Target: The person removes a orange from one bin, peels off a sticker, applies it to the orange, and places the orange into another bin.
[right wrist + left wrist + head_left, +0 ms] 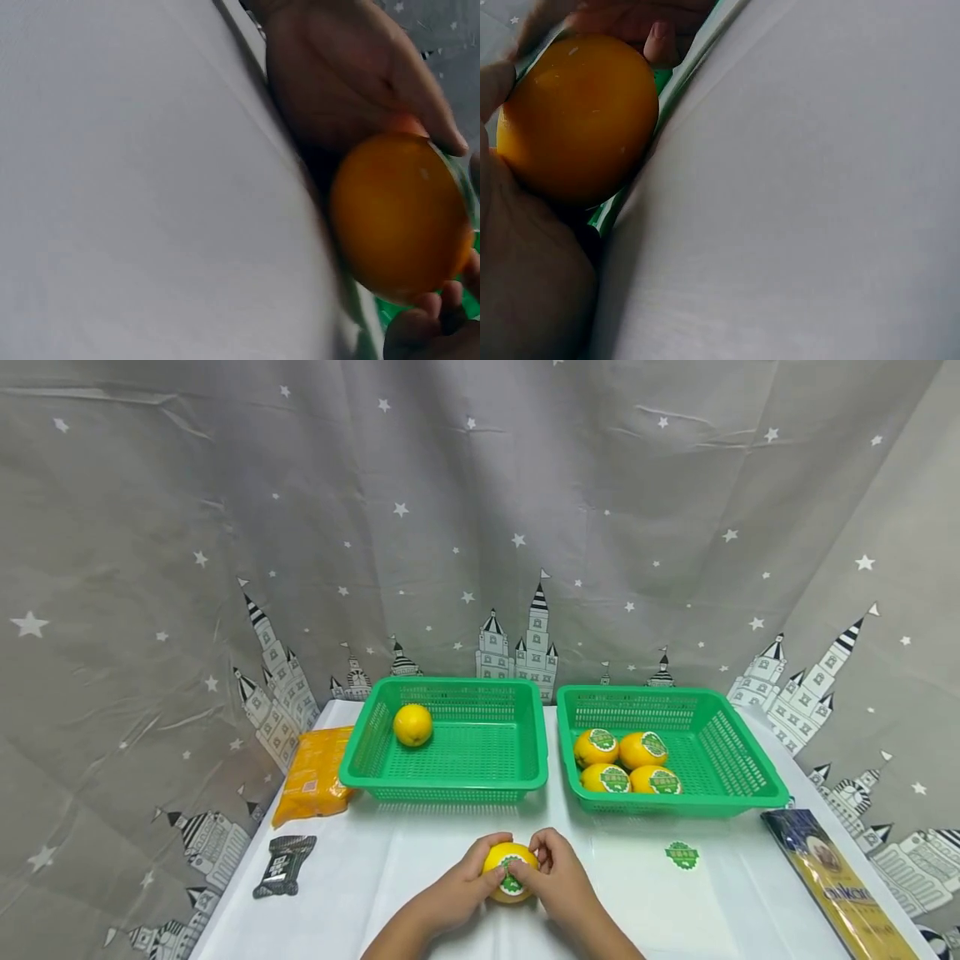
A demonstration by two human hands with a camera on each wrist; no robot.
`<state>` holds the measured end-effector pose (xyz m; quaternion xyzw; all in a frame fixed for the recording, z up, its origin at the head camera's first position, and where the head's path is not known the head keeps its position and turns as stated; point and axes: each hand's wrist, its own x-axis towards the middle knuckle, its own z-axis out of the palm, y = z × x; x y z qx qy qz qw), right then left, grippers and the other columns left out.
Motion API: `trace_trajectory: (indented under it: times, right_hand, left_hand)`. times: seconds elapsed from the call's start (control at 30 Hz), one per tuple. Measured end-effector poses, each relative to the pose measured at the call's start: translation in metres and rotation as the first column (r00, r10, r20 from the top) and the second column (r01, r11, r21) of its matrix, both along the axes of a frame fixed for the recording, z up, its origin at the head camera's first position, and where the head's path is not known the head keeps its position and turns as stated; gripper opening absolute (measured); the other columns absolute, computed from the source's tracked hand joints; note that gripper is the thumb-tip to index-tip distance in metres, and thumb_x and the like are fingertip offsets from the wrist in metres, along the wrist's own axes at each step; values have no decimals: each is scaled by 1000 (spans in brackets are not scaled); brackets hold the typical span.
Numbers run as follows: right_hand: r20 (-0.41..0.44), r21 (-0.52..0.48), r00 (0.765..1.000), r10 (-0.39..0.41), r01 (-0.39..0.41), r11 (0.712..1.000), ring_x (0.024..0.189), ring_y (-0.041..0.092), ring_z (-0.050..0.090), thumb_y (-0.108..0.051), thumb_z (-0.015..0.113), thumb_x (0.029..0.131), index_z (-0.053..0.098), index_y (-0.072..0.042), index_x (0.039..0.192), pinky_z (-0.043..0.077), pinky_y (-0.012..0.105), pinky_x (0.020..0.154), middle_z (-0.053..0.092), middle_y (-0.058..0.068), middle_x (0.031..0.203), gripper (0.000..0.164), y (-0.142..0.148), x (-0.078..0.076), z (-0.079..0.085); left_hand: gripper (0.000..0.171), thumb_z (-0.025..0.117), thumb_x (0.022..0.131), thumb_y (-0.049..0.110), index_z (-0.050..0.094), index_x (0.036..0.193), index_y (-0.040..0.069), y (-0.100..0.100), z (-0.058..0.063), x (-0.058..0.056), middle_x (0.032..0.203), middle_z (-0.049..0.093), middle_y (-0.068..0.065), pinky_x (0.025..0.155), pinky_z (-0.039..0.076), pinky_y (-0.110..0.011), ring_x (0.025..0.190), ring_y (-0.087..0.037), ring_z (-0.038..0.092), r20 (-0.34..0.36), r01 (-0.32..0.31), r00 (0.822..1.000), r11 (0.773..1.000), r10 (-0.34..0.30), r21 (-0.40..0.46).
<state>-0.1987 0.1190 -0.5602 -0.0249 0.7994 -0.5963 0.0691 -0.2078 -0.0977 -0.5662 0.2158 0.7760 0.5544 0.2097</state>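
An orange (497, 858) with a green-and-white sticker (511, 885) on its upper side is held between both hands above the white table. My left hand (467, 881) grips it from the left, thumb on the sticker's edge; in the left wrist view the orange (585, 120) rests against this hand's fingers. My right hand (558, 881) is on its right side, fingers curled against it and thumb pressing the sticker. The right wrist view shows the bare underside of the orange (397, 217).
A green basket (444, 795) at left holds one orange (412, 725) without a visible sticker. Another green basket (678, 803) holds several stickered oranges. A loose sticker (682, 856) lies at right on a pale sheet (656, 902). Orange packet (315, 774), black packet (284, 866) and yellow-blue packet (840, 885) lie at the sides.
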Motion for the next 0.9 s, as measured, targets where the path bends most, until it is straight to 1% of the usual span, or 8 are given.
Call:
trace_trajectory:
  times: [0.17,0.3,0.4,0.53,0.63,0.7,0.77,0.9]
  right_hand:
    - [86,-113,996,-39,48,992,73,14,45,-33,78,95,54,-9,107,40,21,58,45,1,85,35,-2,-1,-5]
    - [147,-216,989,-32,63,974,75,14,45,-31,68,103,55,-8,108,42,22,60,47,0,86,27,0,-3,-8]
    - [118,-174,992,-32,52,983,73,14,44,-34,74,99,53,-8,105,40,22,59,44,0,83,34,-3,-3,-7]
    - [57,-84,997,-43,48,995,71,13,43,-38,82,91,50,-8,102,37,22,58,40,0,80,44,-4,-3,-7]
    - [76,-108,997,-29,37,994,69,14,45,-37,73,99,52,-9,105,40,22,57,44,0,80,36,-3,-3,-9]
    - [97,-132,995,-10,23,991,68,15,48,-36,64,105,53,-8,108,44,23,56,47,1,82,30,-1,-3,-10]
    - [119,-146,993,5,12,989,66,16,49,-35,59,108,52,-8,111,46,24,56,49,2,84,28,-1,-3,-9]
    - [98,-128,994,45,-32,991,70,15,47,-37,69,102,47,-7,113,43,22,56,46,3,86,38,2,-2,-10]
  left_hand:
    - [65,69,99,34,38,155,20,4,-2,0,141,52,-7,96,47,-29,117,-20,55,12,-28,1000,999,27,16]
    - [72,80,92,34,42,151,18,10,-2,1,135,55,-6,90,48,-28,111,-18,57,12,-96,995,995,96,10]
    - [73,83,90,36,43,148,17,13,-3,2,134,56,-5,90,50,-27,110,-18,57,-5,-128,992,992,128,10]
    - [76,87,85,33,43,146,19,14,-7,1,131,56,-4,91,49,-24,110,-17,58,-33,-129,991,992,129,1]
    - [81,90,82,30,42,147,22,14,-7,0,133,55,-2,96,48,-28,112,-16,57,-40,-123,992,992,122,-24]
    - [81,89,83,31,42,148,22,13,-6,0,134,55,-2,99,47,-33,115,-18,57,-26,-121,992,992,120,-35]
    - [74,83,89,36,42,149,20,13,-4,0,137,54,-3,103,47,-39,118,-19,55,-4,-123,992,992,123,-31]
    - [55,61,105,44,45,148,14,13,-1,1,139,55,-5,105,46,-45,121,-21,55,41,-139,990,990,139,13]
